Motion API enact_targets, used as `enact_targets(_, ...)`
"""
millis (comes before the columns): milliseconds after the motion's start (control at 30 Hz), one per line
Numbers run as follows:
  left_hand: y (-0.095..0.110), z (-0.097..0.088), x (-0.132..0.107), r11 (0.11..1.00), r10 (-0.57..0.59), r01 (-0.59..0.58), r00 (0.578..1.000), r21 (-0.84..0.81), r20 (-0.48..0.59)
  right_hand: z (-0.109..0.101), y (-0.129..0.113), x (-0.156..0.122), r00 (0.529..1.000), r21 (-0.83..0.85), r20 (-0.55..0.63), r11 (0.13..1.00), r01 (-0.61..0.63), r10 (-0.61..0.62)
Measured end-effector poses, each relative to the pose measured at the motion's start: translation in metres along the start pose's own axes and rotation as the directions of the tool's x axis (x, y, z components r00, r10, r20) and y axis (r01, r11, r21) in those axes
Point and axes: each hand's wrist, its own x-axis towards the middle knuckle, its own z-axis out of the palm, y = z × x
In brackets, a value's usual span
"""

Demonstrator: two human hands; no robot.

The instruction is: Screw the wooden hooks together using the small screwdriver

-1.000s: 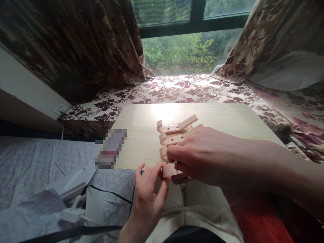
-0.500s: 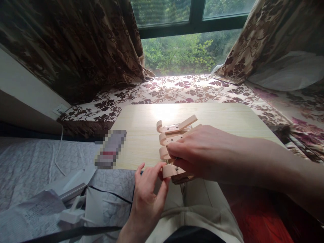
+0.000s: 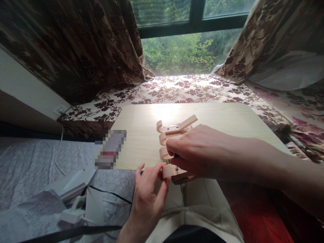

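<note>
A light wooden hook rack (image 3: pixel 166 171) with several curled hooks lies at the near edge of the wooden table top, its near end sticking out over my lap. My left hand (image 3: pixel 150 187) pinches the curled end of the nearest hook between thumb and fingers. Over the middle of the rack, my right hand (image 3: pixel 192 148) is closed around a small dark tool (image 3: pixel 176 155), mostly hidden by the fingers. Below it, a metal screw (image 3: pixel 177 169) shows in the nearest hook. Dark screw heads dot the farthest hook (image 3: pixel 174 128).
A blurred-out flat object (image 3: pixel 111 150) lies at the table top's (image 3: pixel 141 135) left edge. To the left, a quilted bed (image 3: pixel 30 155) holds papers (image 3: pixel 35 209), a white box and cords. Behind the table are a floral window seat (image 3: pixel 182 87) and curtains (image 3: pixel 101 40).
My right hand has turned slightly at the wrist and shifted a little left, showing more of the dark tool. The left hand and the rack have stayed in place.
</note>
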Motion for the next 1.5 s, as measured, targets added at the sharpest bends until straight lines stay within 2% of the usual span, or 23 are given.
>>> enact_targets(133, 0.0, 0.001, 0.0, 1.0, -0.012, 0.013, 1.0, -0.013, 0.016, -0.003, 0.0, 0.0, 1.0, -0.008, 0.001, 1.0, -0.024, 0.024)
enact_targets(333, -0.001, 0.002, 0.0, 1.0, 0.002, -0.002, 1.0, -0.024, 0.014, -0.006, 0.0, -0.003, 0.997, 0.014, -0.016, 0.997, 0.075, -0.075)
enact_targets(467, -0.001, 0.0, 0.0, 1.0, 0.005, -0.004, 1.0, -0.029, 0.015, -0.001, 0.001, -0.001, 0.997, -0.049, -0.075, 0.998, 0.028, -0.031)
enact_targets(567, 0.0, 0.0, 0.001, 0.999, -0.006, 0.007, 1.0, -0.033, 0.03, -0.002, 0.001, -0.001, 0.999, -0.057, -0.053, 0.998, 0.002, -0.005)
enact_targets(667, -0.001, 0.001, 0.0, 0.999, -0.013, 0.014, 0.999, -0.032, 0.035, -0.006, 0.0, -0.003, 1.0, -0.012, -0.013, 1.0, 0.027, -0.028)
enact_targets(800, -0.002, 0.002, 0.0, 1.0, 0.009, -0.008, 1.0, -0.023, 0.016, -0.004, 0.001, -0.003, 0.997, 0.001, -0.052, 0.999, 0.049, -0.049)
enact_targets(1033, 0.0, 0.0, 0.0, 1.0, 0.0, 0.001, 1.0, -0.019, 0.018, 0.002, 0.001, -0.001, 0.998, -0.051, -0.066, 0.999, -0.011, 0.008)
enact_targets(1133, 0.0, 0.0, 0.0, 1.0, 0.003, -0.003, 1.0, -0.018, 0.01, -0.002, -0.001, -0.004, 0.998, -0.029, -0.053, 0.999, 0.028, -0.03)
enact_targets(1233, -0.001, 0.0, 0.0, 1.0, 0.011, -0.011, 1.0, -0.013, -0.002, -0.002, -0.001, -0.004, 0.995, -0.028, -0.091, 0.999, 0.047, -0.05)
enact_targets(1367, -0.001, 0.001, -0.001, 1.0, 0.01, -0.01, 1.0, -0.015, -0.002, 0.003, 0.0, -0.002, 0.993, -0.029, -0.117, 0.999, 0.018, -0.022)
enact_targets(1500, 0.0, 0.001, -0.002, 1.0, 0.002, -0.002, 1.0, -0.012, 0.0, 0.0, -0.001, -0.003, 0.996, -0.021, -0.086, 1.0, -0.006, 0.004)
